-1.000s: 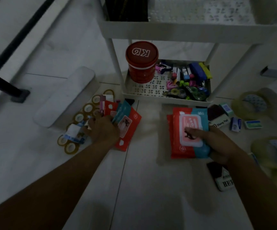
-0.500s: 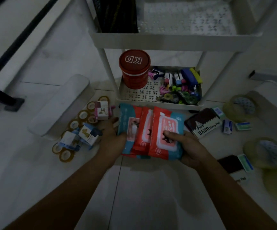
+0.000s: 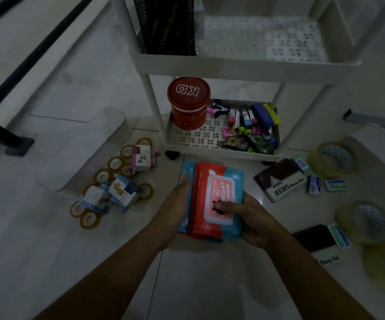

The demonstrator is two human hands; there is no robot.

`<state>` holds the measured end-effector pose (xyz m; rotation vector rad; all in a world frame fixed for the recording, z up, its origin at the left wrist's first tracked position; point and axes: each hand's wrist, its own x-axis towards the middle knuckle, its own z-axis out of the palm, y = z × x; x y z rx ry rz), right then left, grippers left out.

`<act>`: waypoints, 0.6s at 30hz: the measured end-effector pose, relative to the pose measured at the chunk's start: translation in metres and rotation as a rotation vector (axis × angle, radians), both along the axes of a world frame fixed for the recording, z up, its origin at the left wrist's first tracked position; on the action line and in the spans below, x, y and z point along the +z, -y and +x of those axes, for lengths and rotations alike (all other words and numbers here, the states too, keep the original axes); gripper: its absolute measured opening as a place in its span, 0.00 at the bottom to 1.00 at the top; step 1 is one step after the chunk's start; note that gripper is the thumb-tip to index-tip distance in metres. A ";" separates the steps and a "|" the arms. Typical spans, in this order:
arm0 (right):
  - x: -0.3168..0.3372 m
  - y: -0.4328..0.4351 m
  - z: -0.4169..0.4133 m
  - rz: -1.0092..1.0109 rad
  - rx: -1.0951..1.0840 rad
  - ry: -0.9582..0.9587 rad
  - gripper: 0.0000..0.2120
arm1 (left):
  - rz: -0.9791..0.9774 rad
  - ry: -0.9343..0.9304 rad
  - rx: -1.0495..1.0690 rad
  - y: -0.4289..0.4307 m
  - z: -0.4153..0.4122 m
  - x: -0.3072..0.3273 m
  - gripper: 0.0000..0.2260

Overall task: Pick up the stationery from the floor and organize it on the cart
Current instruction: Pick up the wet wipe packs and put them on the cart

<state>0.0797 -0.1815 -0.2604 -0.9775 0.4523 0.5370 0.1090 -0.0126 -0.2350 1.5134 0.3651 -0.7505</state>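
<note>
Both hands hold a stack of red and teal wipes packs point(image 3: 214, 192) just in front of the white cart point(image 3: 221, 153). My left hand point(image 3: 175, 206) presses the stack's left edge. My right hand point(image 3: 249, 218) grips the right side, thumb on the top pack's label. The cart's bottom shelf carries a red tub point(image 3: 188, 102) and several coloured markers, clips and correction tapes point(image 3: 249, 128). On the floor to the left lie small tape rolls point(image 3: 115, 162) and little boxes point(image 3: 117, 192). To the right lie a stamp pad box point(image 3: 281, 181) and small staple boxes point(image 3: 313, 184).
A white oblong case point(image 3: 83, 148) lies on the floor at left, beside a black stand foot point(image 3: 18, 144). Large tape rolls point(image 3: 332, 158) and a second stamp pad point(image 3: 316, 239) sit at right. The cart's upper shelf point(image 3: 244, 63) holds a black mesh holder point(image 3: 166, 24).
The two separate groups of wipes packs have been brought together into one stack between my hands, in front of the cart.
</note>
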 end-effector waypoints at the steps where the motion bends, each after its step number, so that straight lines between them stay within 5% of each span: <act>1: 0.003 -0.002 0.001 -0.015 0.036 0.015 0.23 | 0.016 0.029 -0.043 0.001 0.000 -0.001 0.22; 5: 0.012 -0.011 0.008 -0.089 0.088 0.040 0.20 | 0.013 0.111 -0.036 0.007 -0.004 0.000 0.21; 11: 0.012 -0.021 0.020 -0.342 -0.085 0.028 0.28 | -0.006 0.158 0.088 0.012 0.005 0.006 0.18; 18: 0.023 -0.024 0.023 -0.324 0.004 0.052 0.14 | 0.089 0.135 0.130 0.016 0.005 0.010 0.18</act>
